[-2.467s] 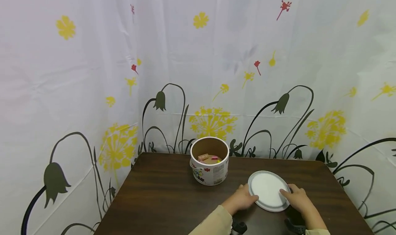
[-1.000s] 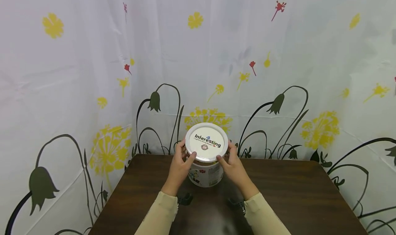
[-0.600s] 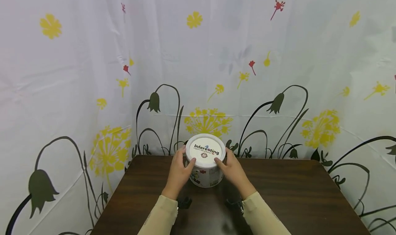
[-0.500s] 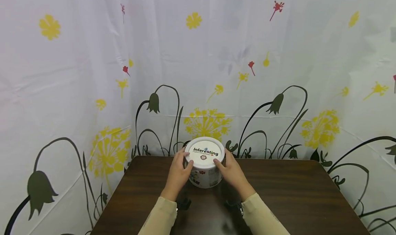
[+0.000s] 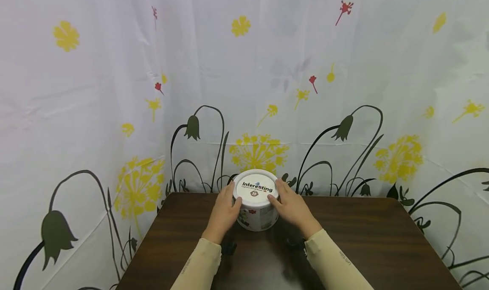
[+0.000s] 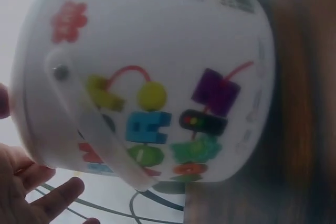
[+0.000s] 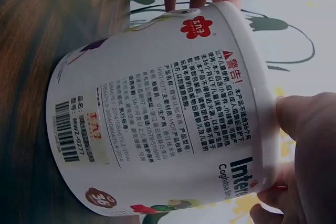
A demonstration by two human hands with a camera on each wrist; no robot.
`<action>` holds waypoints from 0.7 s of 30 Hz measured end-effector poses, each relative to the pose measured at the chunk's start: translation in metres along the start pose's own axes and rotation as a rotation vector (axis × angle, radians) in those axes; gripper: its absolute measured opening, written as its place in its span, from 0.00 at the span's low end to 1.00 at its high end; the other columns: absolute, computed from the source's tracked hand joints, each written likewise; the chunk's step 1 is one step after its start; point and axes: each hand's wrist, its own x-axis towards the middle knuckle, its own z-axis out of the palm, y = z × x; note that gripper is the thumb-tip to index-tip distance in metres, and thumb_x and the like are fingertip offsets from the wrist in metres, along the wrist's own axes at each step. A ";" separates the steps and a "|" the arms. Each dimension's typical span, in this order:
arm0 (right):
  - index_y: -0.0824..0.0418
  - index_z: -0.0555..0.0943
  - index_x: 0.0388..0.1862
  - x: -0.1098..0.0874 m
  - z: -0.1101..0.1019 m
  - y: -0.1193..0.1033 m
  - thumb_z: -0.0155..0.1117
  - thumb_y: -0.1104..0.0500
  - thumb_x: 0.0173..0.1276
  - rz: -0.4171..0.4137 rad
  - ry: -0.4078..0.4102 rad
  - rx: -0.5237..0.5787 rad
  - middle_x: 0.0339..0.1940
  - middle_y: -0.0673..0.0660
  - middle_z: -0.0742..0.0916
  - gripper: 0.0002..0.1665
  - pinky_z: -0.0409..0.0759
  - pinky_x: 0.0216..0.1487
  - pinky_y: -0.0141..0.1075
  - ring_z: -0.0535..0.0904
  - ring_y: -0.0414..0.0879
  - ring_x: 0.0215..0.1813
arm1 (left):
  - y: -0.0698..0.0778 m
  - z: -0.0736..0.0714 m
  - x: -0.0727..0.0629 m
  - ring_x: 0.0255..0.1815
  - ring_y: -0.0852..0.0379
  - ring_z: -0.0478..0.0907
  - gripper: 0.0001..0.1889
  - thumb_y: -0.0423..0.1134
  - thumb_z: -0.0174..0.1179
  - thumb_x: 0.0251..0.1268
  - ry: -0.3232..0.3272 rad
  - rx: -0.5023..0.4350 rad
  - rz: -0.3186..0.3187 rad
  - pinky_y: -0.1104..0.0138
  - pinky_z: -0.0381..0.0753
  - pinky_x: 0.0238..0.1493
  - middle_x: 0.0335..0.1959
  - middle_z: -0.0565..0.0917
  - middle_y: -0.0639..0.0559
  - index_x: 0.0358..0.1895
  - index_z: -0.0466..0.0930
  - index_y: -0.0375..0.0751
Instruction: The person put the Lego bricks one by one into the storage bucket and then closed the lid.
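A white round bucket (image 5: 258, 219) with printed sides stands upright near the table's back edge. Its white lid (image 5: 255, 189), lettered "Interesting", sits on top, covering the coloured pieces inside. My left hand (image 5: 223, 211) is at the lid's left edge, fingers reaching along its side and thumb at the front rim. My right hand (image 5: 292, 205) touches the opposite edge, its thumb on the front rim. In the left wrist view, fingers (image 6: 58, 203) extend past the rim, and a white handle (image 6: 100, 124) hangs down the bucket's side. In the right wrist view, a thumb (image 7: 310, 124) presses the lid's edge.
A dark brown wooden table (image 5: 363, 239) carries the bucket. Close behind its back edge hangs a white curtain (image 5: 282, 69) printed with flowers. Dark wrist devices show under both wrists, beside the beige sleeves (image 5: 200, 262).
Both hands have carried the lid from the table's right side, turned lettered face up, and lowered it onto the bucket. In the last half second the hands have barely moved.
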 end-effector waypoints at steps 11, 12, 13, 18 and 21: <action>0.59 0.54 0.92 0.000 0.011 -0.003 0.49 0.38 0.88 0.045 -0.029 -0.003 0.93 0.58 0.57 0.45 0.70 0.77 0.69 0.70 0.66 0.83 | -0.010 0.013 -0.009 0.80 0.32 0.66 0.40 0.58 0.57 0.82 0.042 0.043 0.046 0.33 0.70 0.74 0.83 0.62 0.35 0.85 0.60 0.37; 0.59 0.54 0.92 -0.001 0.012 -0.002 0.49 0.39 0.88 0.046 -0.022 0.000 0.93 0.58 0.57 0.45 0.70 0.77 0.69 0.71 0.67 0.83 | -0.011 0.015 -0.010 0.80 0.32 0.65 0.43 0.61 0.58 0.81 0.040 0.040 0.050 0.33 0.70 0.74 0.83 0.62 0.36 0.86 0.60 0.37; 0.59 0.54 0.92 -0.003 0.013 -0.001 0.49 0.39 0.88 0.047 -0.014 0.005 0.93 0.58 0.56 0.45 0.71 0.76 0.68 0.71 0.67 0.82 | -0.011 0.017 -0.011 0.82 0.31 0.64 0.45 0.64 0.60 0.79 0.033 0.037 0.055 0.33 0.70 0.75 0.84 0.60 0.36 0.86 0.59 0.38; 0.62 0.55 0.91 -0.014 0.018 0.001 0.50 0.42 0.88 0.029 0.029 0.038 0.93 0.60 0.58 0.44 0.72 0.76 0.68 0.68 0.65 0.85 | -0.014 0.021 -0.016 0.89 0.32 0.54 0.59 0.76 0.63 0.68 -0.034 0.020 0.072 0.34 0.67 0.80 0.90 0.51 0.39 0.88 0.52 0.39; 0.65 0.55 0.90 -0.021 0.023 0.004 0.51 0.44 0.88 0.009 0.032 0.043 0.93 0.63 0.57 0.43 0.69 0.80 0.64 0.61 0.63 0.89 | -0.017 0.020 -0.017 0.90 0.36 0.53 0.63 0.79 0.65 0.62 -0.062 0.023 0.055 0.37 0.68 0.80 0.92 0.51 0.42 0.89 0.49 0.43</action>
